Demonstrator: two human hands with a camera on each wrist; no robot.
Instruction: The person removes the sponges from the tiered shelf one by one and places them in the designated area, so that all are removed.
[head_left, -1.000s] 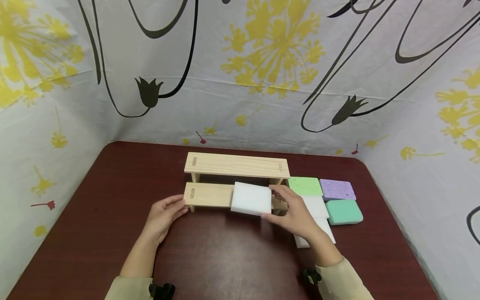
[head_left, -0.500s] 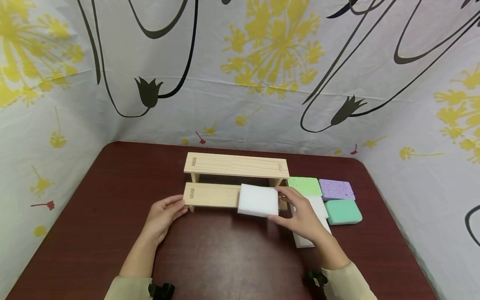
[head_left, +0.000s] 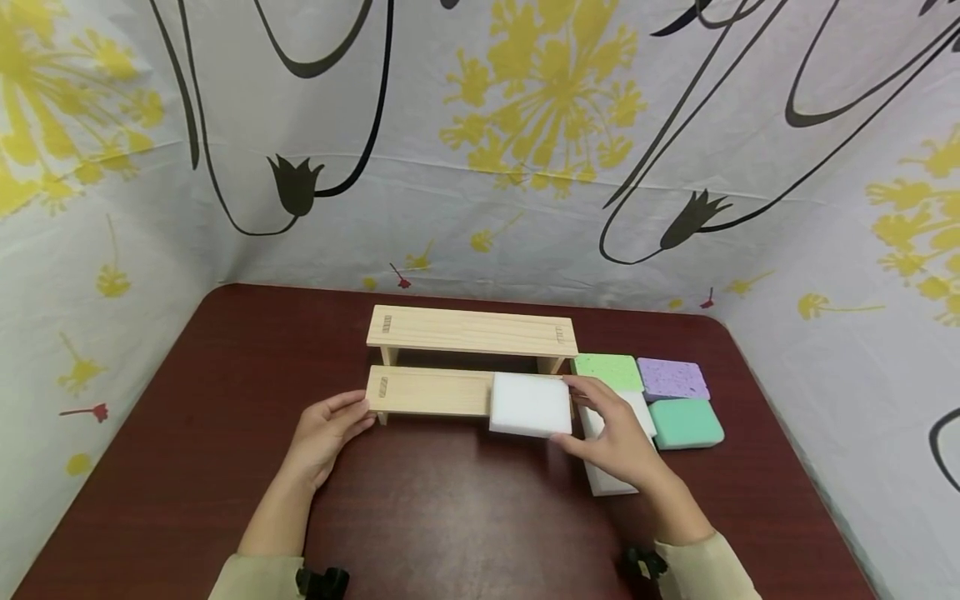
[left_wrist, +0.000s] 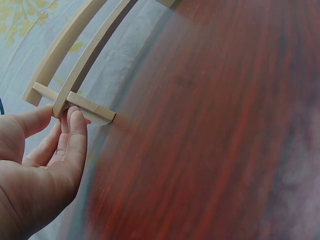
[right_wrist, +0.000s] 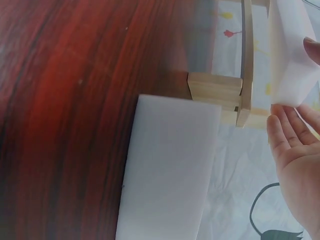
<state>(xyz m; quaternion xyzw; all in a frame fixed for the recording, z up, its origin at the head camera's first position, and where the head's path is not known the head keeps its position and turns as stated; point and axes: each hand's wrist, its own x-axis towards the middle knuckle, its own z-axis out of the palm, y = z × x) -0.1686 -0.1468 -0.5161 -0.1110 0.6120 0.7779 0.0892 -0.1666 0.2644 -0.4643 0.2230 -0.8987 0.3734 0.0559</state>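
Observation:
A two-level wooden shelf (head_left: 427, 390) stands on the table, its upper board (head_left: 472, 329) behind the lower one. My left hand (head_left: 330, 433) grips the left end of the lower board; in the left wrist view the thumb and fingers (left_wrist: 75, 132) pinch that end. My right hand (head_left: 611, 433) holds a white sponge (head_left: 529, 404) by its right edge, thumb in front and fingers behind. The sponge overlaps the right part of the lower board. In the right wrist view the held sponge shows above the board's level, fingertips (right_wrist: 280, 120) at its side.
Right of the shelf lie a light green sponge (head_left: 609, 372), a speckled purple sponge (head_left: 673, 379) and a teal sponge (head_left: 686, 423). More white sponges (head_left: 609, 481) lie partly hidden under my right hand. A patterned cloth (head_left: 450, 208) hangs behind the dark red table (head_left: 450, 517).
My right hand has moved the white sponge rightward along the lower board, to its right end. The left hand has stayed at the board's left end.

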